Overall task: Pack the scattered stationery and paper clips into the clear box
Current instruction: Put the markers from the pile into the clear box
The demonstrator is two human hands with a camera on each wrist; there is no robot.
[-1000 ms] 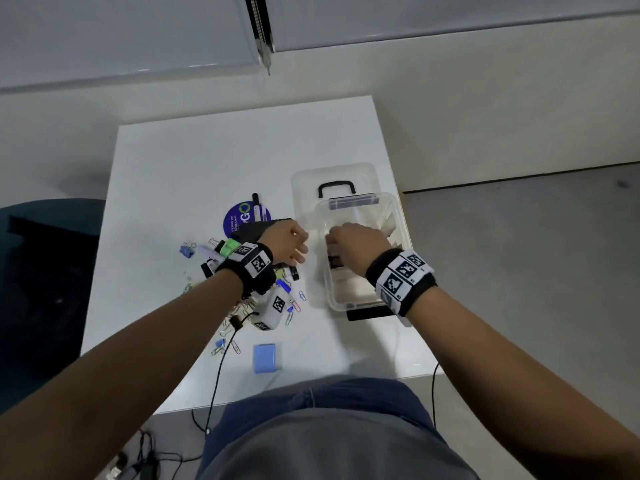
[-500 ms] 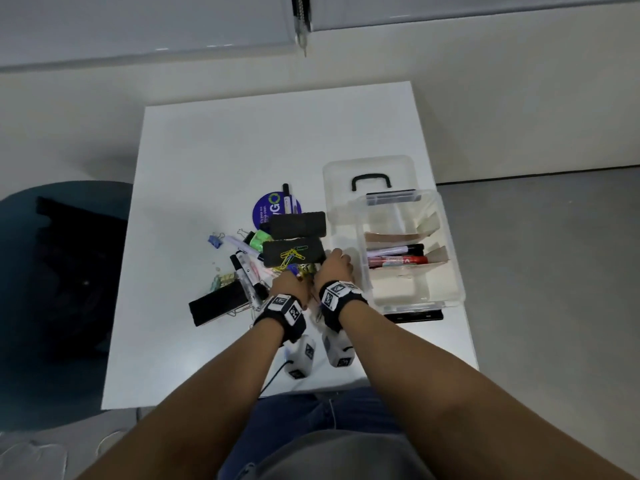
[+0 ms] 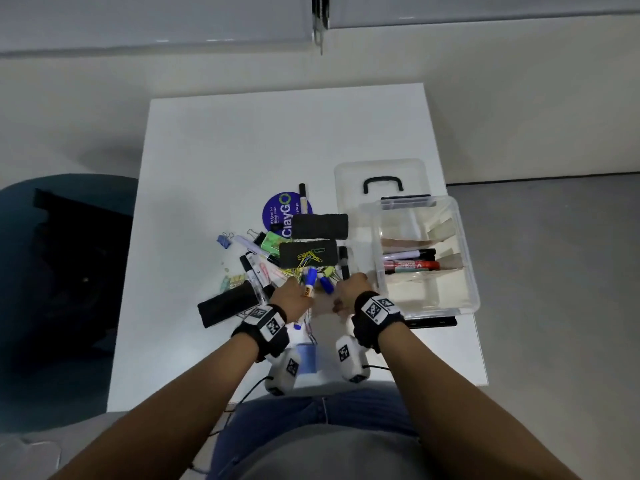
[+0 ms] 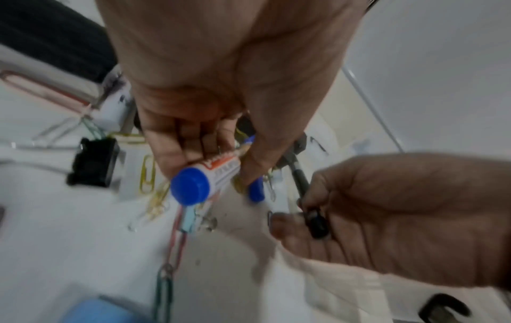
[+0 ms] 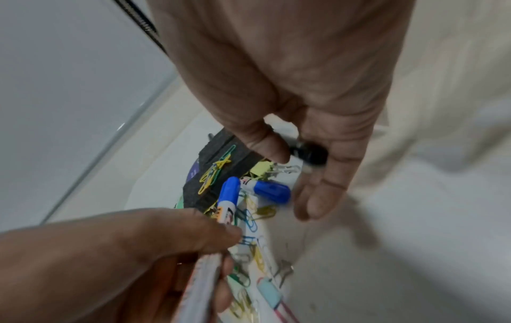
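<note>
**deskrat:** Both hands are down in the pile next to the clear box (image 3: 465,258). Left hand (image 4: 210,122) has its grip clamped on a blue-capped marker (image 4: 204,177), fingers and thumb curled round the barrel. Right hand (image 5: 312,139) is pinching the near end of a black marker (image 5: 309,153) between thumb and fingers, its other fingers hanging loose. Any tips for carrying them over cleanly?

**clipjar:** Lift straight up first. The paper clips (image 5: 214,172) are tangled all through that pile, some sitting on the black eraser (image 3: 308,254), and I'd guess a sideways drag pulls a chain of them along. Right hand's hold looks shallow to me, right at the tip, so I'd slide the grip further up the barrel before lifting.

**deskrat:** And where do they go in the box?

**clipjar:** The box sits at the right edge of the table (image 3: 277,133), lid off behind it, with a red marker (image 3: 412,265) and another one already lying in a middle section. Lay yours parallel to those. Then scoop the clips last, they're the fiddly bit.
</note>
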